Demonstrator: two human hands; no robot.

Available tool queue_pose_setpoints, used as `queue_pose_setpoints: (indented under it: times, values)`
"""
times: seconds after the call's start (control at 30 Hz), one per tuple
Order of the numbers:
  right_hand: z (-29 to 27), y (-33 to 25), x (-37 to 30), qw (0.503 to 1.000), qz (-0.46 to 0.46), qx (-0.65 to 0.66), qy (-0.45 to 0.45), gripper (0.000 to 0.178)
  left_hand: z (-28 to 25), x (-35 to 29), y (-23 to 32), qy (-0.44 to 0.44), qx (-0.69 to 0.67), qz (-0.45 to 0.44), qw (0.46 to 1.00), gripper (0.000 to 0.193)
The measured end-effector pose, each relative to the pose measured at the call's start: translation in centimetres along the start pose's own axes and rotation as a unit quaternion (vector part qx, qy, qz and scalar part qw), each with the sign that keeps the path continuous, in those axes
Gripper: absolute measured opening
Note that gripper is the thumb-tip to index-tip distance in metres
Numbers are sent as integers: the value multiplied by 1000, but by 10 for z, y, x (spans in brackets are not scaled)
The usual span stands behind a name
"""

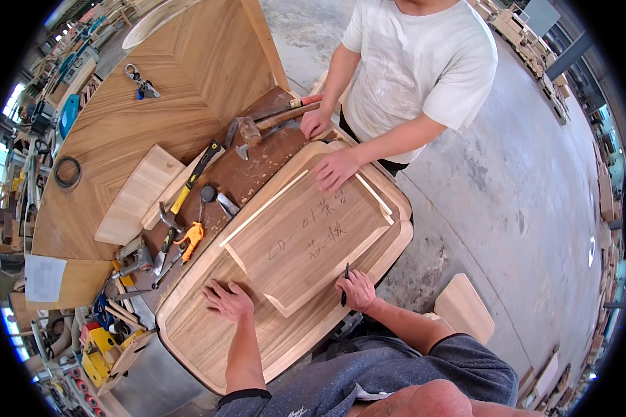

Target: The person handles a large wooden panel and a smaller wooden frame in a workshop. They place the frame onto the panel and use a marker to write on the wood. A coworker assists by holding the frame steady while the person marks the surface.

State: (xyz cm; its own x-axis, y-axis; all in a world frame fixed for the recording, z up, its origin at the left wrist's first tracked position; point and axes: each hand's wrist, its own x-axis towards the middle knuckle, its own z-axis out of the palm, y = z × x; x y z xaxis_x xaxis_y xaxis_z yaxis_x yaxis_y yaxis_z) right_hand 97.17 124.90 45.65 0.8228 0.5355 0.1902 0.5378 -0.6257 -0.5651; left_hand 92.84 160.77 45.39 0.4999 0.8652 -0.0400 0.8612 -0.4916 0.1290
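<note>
My left hand (229, 302) lies with fingers spread on the large rounded wooden panel (209, 340), left of the smaller board. A black pen (346, 283) is in my right hand (358, 290), which rests at the smaller board's near right edge. That smaller wooden board (292, 247), with handwriting on its face, lies on top of the large panel. Thin pale wood strips (264, 208) run along some of its edges. Across from me, a co-worker's hand (336, 169) touches the far end of the board, and their other hand (316, 124) is beside the panel's far corner.
Left of the panel lie a yellow-handled hammer (193, 177), an orange tool (191, 240), a wooden-handled hammer (257, 130) and other tools on a brown surface. Behind them stands a big veneered panel (188, 76) with keys (142, 87). A co-worker in a white shirt (417, 62) stands opposite.
</note>
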Motion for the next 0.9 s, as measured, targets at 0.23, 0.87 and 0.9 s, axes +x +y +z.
queue_pose_setpoints:
  times: [0.23,0.87,0.9]
  values:
    - [5,6,-1,1000,3,0,19,15,0,0,4,-21,33,7,999,69]
    - [5,1,5,999,-14,4,37,24,-1,0,0,-2,4,14,1000,70]
    - [5,0,5,999,-14,4,37,24,0,0,-1,1,3,14,1000,70]
